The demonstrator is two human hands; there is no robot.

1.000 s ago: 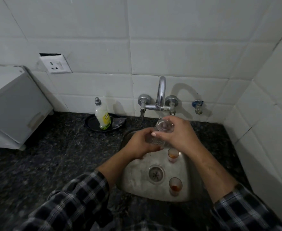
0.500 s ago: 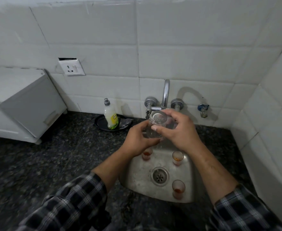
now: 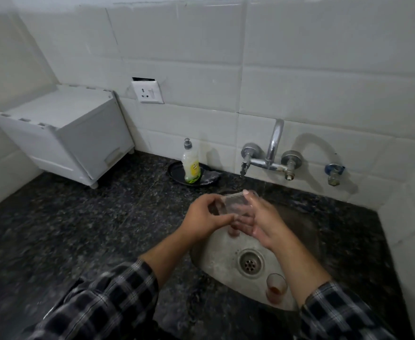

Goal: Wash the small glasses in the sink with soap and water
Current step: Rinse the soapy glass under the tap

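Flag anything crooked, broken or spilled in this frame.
The wall socket left of the tap sits tilted, with a dark gap in the tile above it, as if pulled loose. Nothing else stands out.

Above the sink (image 3: 220, 253), holding a clear glass (image 3: 233, 203) tipped sideways between left hand (image 3: 201, 217) and right hand (image 3: 263, 222), left fingers curled round it, right thumb on its rim. Inside the sink, toward its front edge beside the drain (image 3: 250, 263), a small glass (image 3: 276, 288) standing upright with reddish dregs. Behind the sink, a wall tap (image 3: 274, 148); behind and left of the sink, a soap bottle (image 3: 191, 163) on a black dish (image 3: 174, 171) on the dark desk (image 3: 78, 229).
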